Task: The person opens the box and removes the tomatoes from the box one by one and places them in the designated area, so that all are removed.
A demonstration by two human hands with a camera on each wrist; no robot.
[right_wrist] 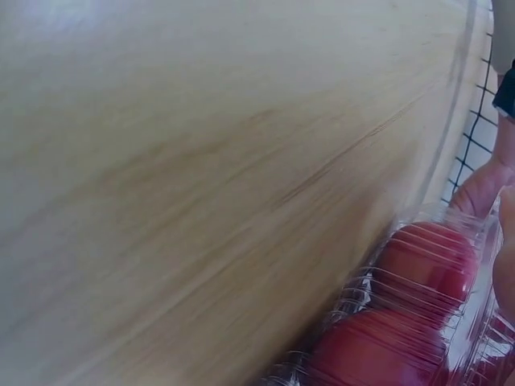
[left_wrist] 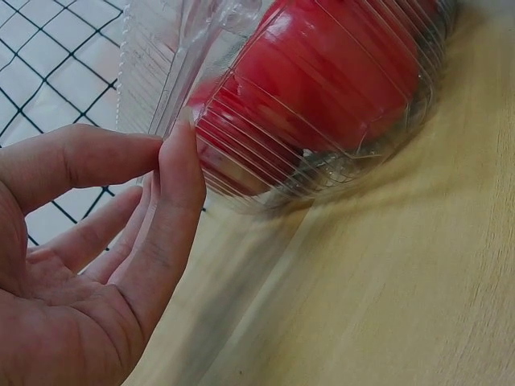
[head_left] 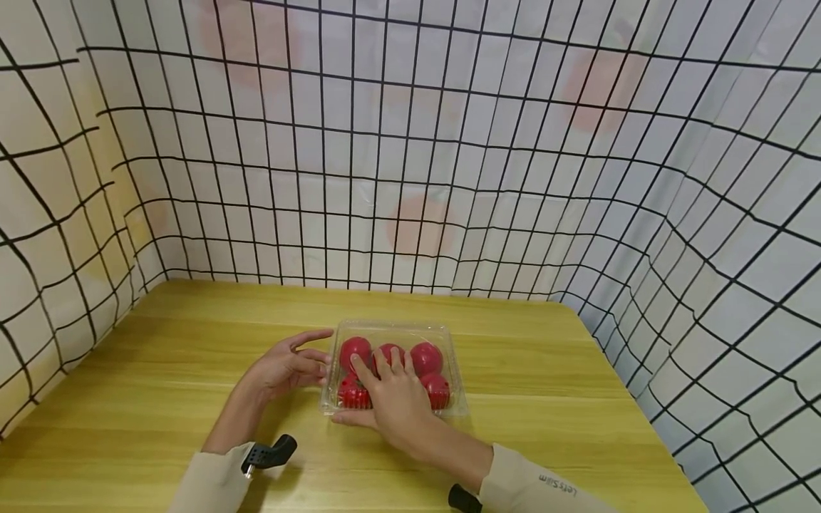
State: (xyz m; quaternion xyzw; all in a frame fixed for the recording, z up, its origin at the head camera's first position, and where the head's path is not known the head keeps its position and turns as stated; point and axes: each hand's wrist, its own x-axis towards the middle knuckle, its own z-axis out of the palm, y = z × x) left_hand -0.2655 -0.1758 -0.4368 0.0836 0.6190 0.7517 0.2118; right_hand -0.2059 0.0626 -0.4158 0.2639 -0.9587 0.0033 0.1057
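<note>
Here, clear box (head_left: 394,327), right hand (head_left: 399,405) atop.

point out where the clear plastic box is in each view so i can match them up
Head: clear plastic box below centre, partly covered by the right hand.
Left wrist: across the upper middle, cut off by the top edge.
Right wrist: lower right corner, cut off by the bottom edge.
Shared landmark: the black grid, behind the table in head, upper left in left wrist, right side in right wrist.
</note>
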